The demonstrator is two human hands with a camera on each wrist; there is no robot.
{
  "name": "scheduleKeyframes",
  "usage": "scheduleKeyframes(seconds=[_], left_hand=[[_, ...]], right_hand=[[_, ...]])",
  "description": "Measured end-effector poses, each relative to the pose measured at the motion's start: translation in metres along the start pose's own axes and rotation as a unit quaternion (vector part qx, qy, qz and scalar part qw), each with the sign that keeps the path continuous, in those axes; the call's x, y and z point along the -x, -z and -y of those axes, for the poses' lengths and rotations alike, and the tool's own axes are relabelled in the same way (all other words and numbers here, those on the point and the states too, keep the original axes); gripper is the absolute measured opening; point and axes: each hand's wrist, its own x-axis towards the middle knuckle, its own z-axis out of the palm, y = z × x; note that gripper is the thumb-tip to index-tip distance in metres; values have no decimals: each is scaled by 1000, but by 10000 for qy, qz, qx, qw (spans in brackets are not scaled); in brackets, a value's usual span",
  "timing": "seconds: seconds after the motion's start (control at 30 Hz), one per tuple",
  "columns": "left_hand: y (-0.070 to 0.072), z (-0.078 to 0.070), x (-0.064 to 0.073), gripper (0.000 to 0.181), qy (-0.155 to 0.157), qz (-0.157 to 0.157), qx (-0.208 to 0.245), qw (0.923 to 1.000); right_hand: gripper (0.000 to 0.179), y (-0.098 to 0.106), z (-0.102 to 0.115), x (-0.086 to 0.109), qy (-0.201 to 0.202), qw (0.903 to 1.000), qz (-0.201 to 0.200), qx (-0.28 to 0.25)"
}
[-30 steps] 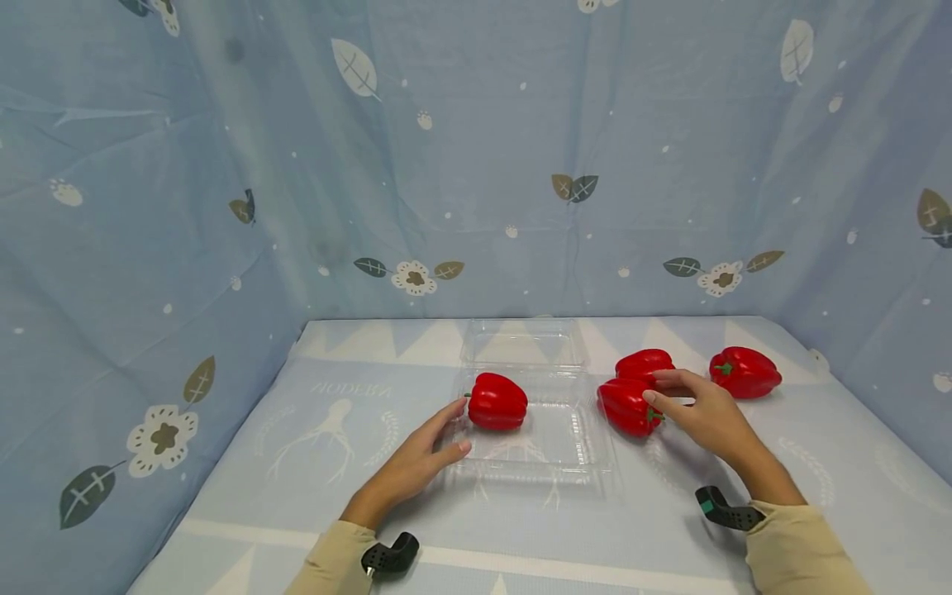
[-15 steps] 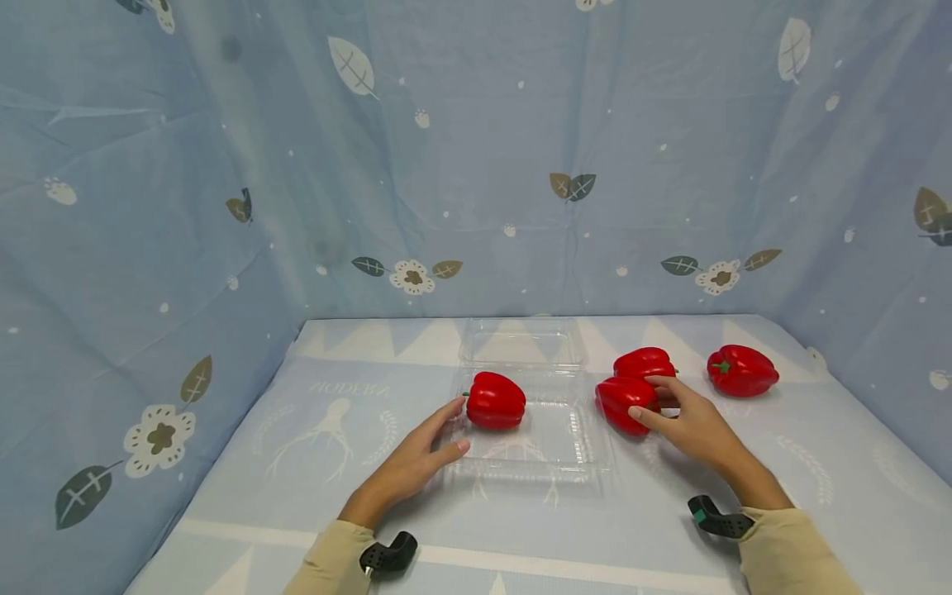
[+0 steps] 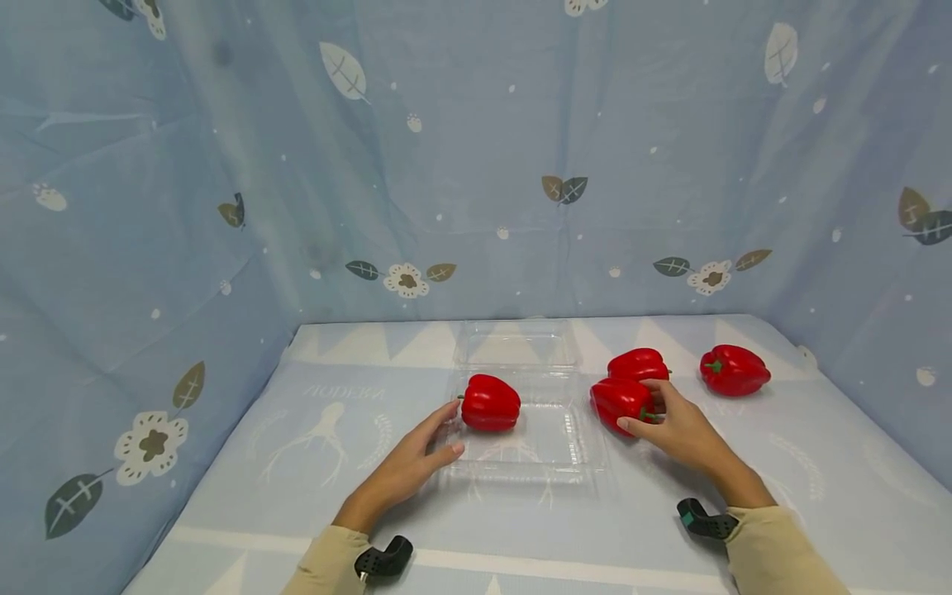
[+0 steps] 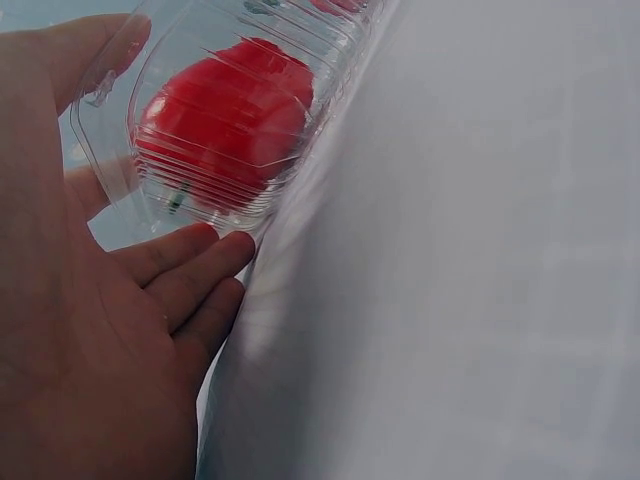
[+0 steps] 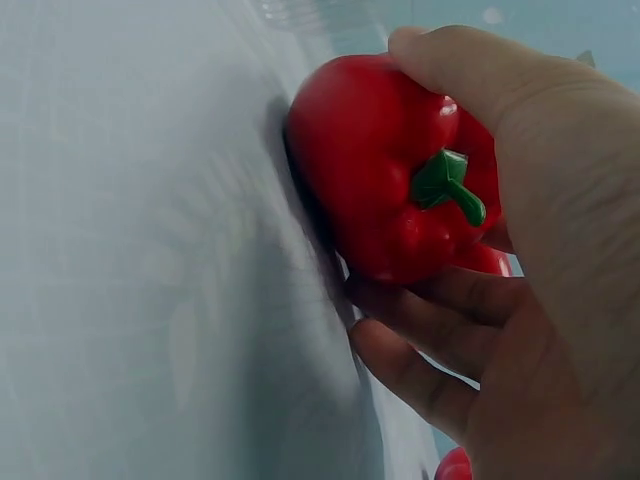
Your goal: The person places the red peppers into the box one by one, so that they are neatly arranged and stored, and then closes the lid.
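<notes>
My right hand (image 3: 680,423) grips a red bell pepper (image 3: 621,402) lying on the table just right of the clear plastic container. In the right wrist view the thumb lies on one side of the bell pepper (image 5: 365,170) and fingers reach around the other; its green stem points toward the palm. My left hand (image 3: 407,463) rests at the left edge of the open clamshell container (image 3: 546,475), fingers loosely extended and touching its wall. Inside that container, on the left, sits another red bell pepper (image 3: 490,403), also seen through the plastic in the left wrist view.
Directly behind the gripped one lies a red bell pepper (image 3: 637,364). Farther right is one more bell pepper (image 3: 735,370). The container's lid (image 3: 516,344) lies folded back toward the curtain (image 3: 476,149) that stands behind the table (image 3: 320,496).
My right hand has shifted slightly left and its thumb has moved around the bell pepper's near side. The left hand holds its place at the container.
</notes>
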Motion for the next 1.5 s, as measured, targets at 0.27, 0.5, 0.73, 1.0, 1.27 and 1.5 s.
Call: scheduleKeyframes(seconds=[0.27,0.5,0.73,1.0,1.27,1.5], left_hand=[[0,0,0,67,-74,-2,12,10000],[1,-1,0,67,-94,12,40,9999],[2,0,0,67,-105,18,32,9999],[1,-1,0,67,-91,25,2,10000],[0,-2,0,67,-82,7,-30,10000],[0,-1,0,67,-49,2,-29,10000]], right_hand=[[103,1,3,3,-72,9999,122,63],[103,4,-3,1,-39,9998,177,-105],[99,8,-2,2,-22,9998,62,-193],[92,11,4,5,126,9992,-93,-373],[91,15,6,5,177,9960,-366,-797],[90,16,8,5,235,9920,-544,-1116]])
